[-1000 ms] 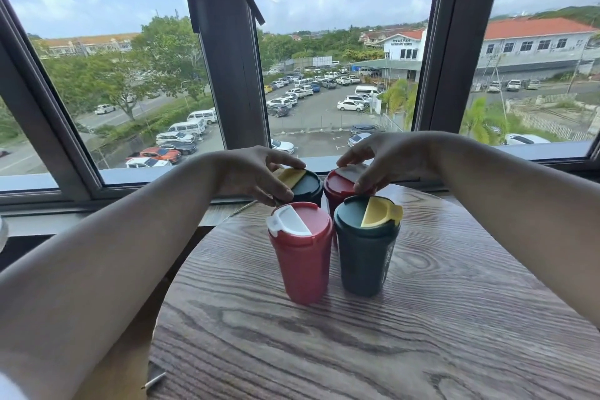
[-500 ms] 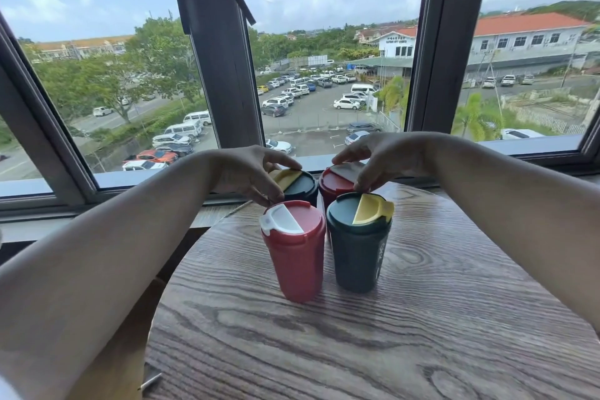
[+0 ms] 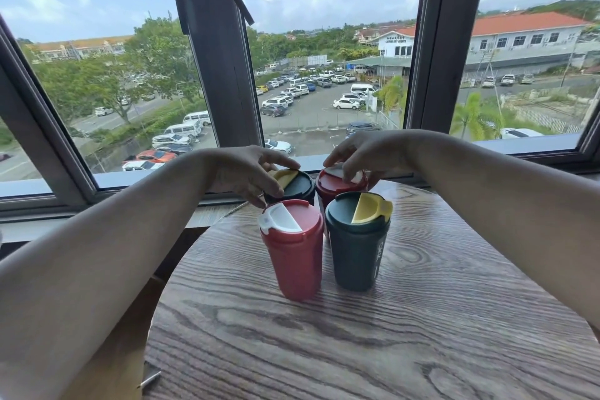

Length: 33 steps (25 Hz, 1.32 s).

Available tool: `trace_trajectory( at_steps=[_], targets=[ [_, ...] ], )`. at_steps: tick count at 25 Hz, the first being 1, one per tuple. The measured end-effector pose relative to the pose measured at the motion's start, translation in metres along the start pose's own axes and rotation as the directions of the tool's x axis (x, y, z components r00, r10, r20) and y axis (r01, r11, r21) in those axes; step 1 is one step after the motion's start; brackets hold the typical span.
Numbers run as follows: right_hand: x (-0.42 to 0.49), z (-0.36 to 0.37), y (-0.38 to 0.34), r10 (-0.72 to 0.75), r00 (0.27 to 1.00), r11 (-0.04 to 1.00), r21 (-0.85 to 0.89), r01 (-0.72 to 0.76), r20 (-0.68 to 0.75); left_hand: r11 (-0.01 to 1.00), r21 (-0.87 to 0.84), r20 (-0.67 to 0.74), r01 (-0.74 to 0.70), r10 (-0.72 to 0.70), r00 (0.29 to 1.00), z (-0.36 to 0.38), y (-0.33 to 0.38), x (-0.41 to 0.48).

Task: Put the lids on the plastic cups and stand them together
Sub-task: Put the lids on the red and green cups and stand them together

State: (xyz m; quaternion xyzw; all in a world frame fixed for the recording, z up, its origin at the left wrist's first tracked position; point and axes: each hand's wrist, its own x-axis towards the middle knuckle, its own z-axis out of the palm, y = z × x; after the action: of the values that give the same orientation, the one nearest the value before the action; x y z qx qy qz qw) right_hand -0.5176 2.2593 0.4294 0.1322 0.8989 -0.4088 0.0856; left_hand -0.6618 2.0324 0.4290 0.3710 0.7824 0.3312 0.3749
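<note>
Several lidded plastic cups stand close together on the round wooden table (image 3: 422, 318). In front are a red cup (image 3: 297, 263) with a white flap and a dark green cup (image 3: 357, 253) with a yellow flap. Behind them stand another dark green cup (image 3: 298, 187) and another red cup (image 3: 337, 187), both mostly hidden. My left hand (image 3: 250, 172) grips the lid of the rear green cup, fingers curled over its yellow flap. My right hand (image 3: 360, 153) rests on the rear red cup's lid, fingertips on its white flap.
The table's far edge sits against a window sill (image 3: 146, 178) and dark window frames (image 3: 217, 52). A small dark object (image 3: 151, 378) lies at the table's near left edge. Bare wood surrounds the cups in front and to the right.
Both hands stay on the rear cups' lids; the fingers shift slightly over the flaps. The camera has tilted a little, so the cups sit lower in view.
</note>
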Motion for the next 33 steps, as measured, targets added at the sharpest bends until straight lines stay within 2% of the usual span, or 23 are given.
trace_trajectory(
  at_steps=[4,12,16,19,25,33],
  targets=[
    [-0.002,0.004,-0.007,-0.01,0.999,0.995,-0.103,0.004,-0.052,0.993,0.118,-0.05,-0.025,0.031,0.998,0.002,0.002,0.001],
    [0.001,0.011,0.0,-0.089,0.984,0.986,-0.153,0.065,-0.156,0.988,0.144,-0.103,-0.055,0.07,0.992,0.001,0.003,0.005],
    [-0.004,0.007,0.004,-0.19,0.949,0.973,-0.18,0.147,-0.25,0.977,0.168,-0.155,-0.128,0.154,0.976,-0.003,0.0,0.002],
    [-0.009,0.01,0.004,-0.245,0.922,0.956,-0.234,0.178,-0.301,0.935,0.292,-0.2,-0.2,0.264,0.944,-0.005,0.001,-0.003],
    [-0.022,0.014,0.001,-0.258,0.9,0.938,-0.314,0.146,-0.352,0.844,0.475,-0.185,-0.25,0.374,0.909,-0.004,0.009,-0.008],
    [-0.073,0.007,0.006,-0.194,0.866,0.954,-0.295,0.057,-0.462,0.81,0.48,-0.123,-0.337,0.443,0.888,0.002,0.037,-0.016]
  ],
)
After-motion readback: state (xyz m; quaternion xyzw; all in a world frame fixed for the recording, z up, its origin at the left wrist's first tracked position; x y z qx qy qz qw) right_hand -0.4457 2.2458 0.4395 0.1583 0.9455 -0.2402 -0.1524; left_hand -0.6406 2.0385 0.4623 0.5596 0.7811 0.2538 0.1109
